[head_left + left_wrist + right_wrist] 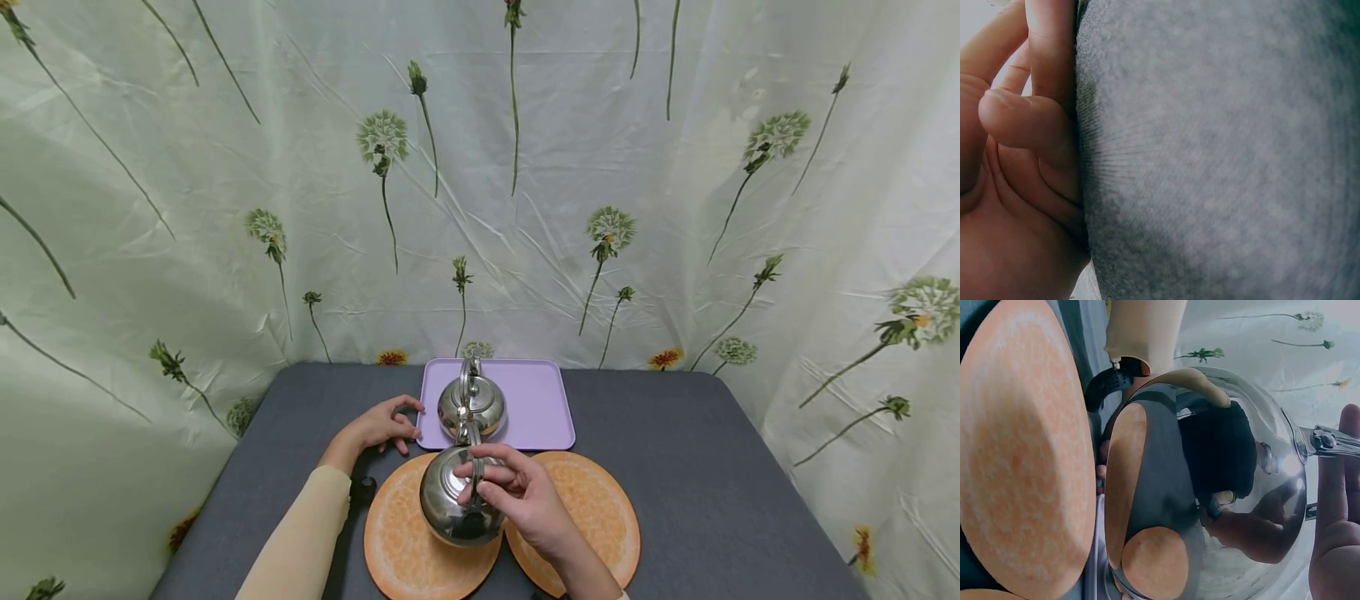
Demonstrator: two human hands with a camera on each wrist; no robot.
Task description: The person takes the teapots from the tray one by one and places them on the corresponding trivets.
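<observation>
My right hand (521, 492) grips the handle of a shiny steel kettle (448, 500), its fingers curled round the upright loop. The kettle hangs over the left orange round mat (405, 542); in the right wrist view its mirrored body (1210, 487) stands apart from the mat (1022, 450). A second steel kettle (491, 408) sits on the left part of a lilac tray (536, 408). Beside the tray's left edge, my left hand (381, 423) rests with loosely bent fingers, fingertips right at the rim. In the left wrist view that hand (1016, 156) lies against the grey cloth (1222, 137).
A second orange round mat (600, 517) lies to the right, partly under my right forearm. Grey cloth covers the table (697, 492). Behind it hangs a pale curtain (480, 167) with a dandelion print.
</observation>
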